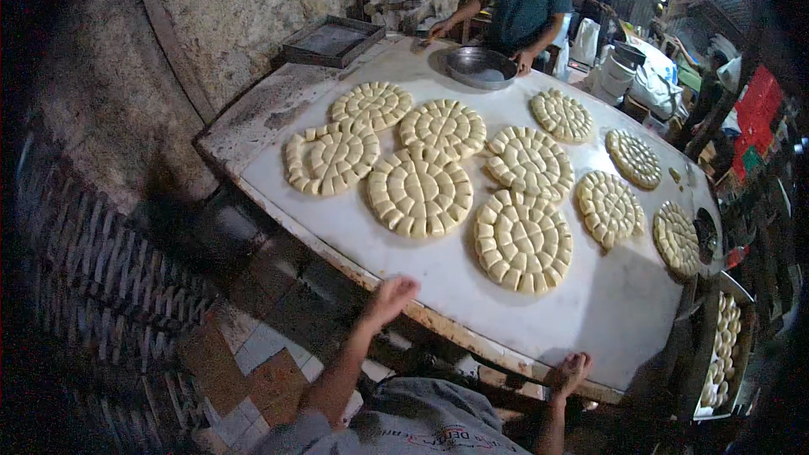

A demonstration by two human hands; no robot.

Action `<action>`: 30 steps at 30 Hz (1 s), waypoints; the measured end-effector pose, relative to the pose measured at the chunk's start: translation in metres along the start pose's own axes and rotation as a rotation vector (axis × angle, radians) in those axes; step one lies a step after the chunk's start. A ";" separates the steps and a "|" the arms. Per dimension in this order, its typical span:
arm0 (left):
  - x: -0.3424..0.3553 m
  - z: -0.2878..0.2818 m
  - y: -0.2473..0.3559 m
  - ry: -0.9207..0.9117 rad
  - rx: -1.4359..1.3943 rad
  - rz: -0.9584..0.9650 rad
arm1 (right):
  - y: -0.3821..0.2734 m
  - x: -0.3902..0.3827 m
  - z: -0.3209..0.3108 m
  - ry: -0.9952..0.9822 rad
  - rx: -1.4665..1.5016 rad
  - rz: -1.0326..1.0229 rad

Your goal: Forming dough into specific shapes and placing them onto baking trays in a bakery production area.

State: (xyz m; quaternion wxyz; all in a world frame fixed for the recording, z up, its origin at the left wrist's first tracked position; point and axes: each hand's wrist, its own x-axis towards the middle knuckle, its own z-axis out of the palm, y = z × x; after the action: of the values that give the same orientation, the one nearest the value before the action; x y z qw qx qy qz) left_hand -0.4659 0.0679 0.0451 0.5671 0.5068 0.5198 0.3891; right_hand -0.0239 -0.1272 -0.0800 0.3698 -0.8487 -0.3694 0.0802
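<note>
My left hand [393,299] is over the near edge of the white-topped table [404,274]; its fingers stretch forward and nothing shows in it. Farther right, my right hand [570,373] is at the same edge with its fingers curled; anything inside them is hidden. Several flat dough rounds, scored into rings of small pieces, cover the table. The closest to my hands are a dough round [523,242] right of centre and another dough round [420,192] to its left. At the far left, one dough round [332,157] has a gap in its ring.
Across the table, a person [527,0] has one hand at a round metal pan [480,67]. A rectangular metal tray [333,40] lies by the wall. Below the right end, a tray [722,354] holds round dough pieces. White sacks [656,84] and other people are behind.
</note>
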 end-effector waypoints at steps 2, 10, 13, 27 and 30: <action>0.061 -0.029 0.032 0.037 0.044 0.152 | -0.051 -0.010 -0.011 0.091 -0.018 -0.083; 0.295 -0.075 0.026 0.254 0.186 0.364 | -0.046 -0.001 -0.008 0.338 -0.263 0.028; 0.348 -0.099 -0.001 0.547 0.449 0.457 | -0.100 0.035 0.020 0.323 0.058 0.136; 0.417 -0.073 0.057 -0.107 0.964 -0.118 | -0.446 0.206 0.359 -0.278 -0.128 -0.060; 0.399 -0.108 0.034 -0.214 0.696 -0.027 | -0.480 0.174 0.353 -0.396 -0.109 0.018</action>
State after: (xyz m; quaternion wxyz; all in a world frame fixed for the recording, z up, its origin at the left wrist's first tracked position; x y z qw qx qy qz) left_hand -0.5064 0.4787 0.0060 0.4170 0.7003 0.5655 0.1261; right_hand -0.3164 0.4111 0.0215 0.2427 -0.8386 -0.4309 0.2286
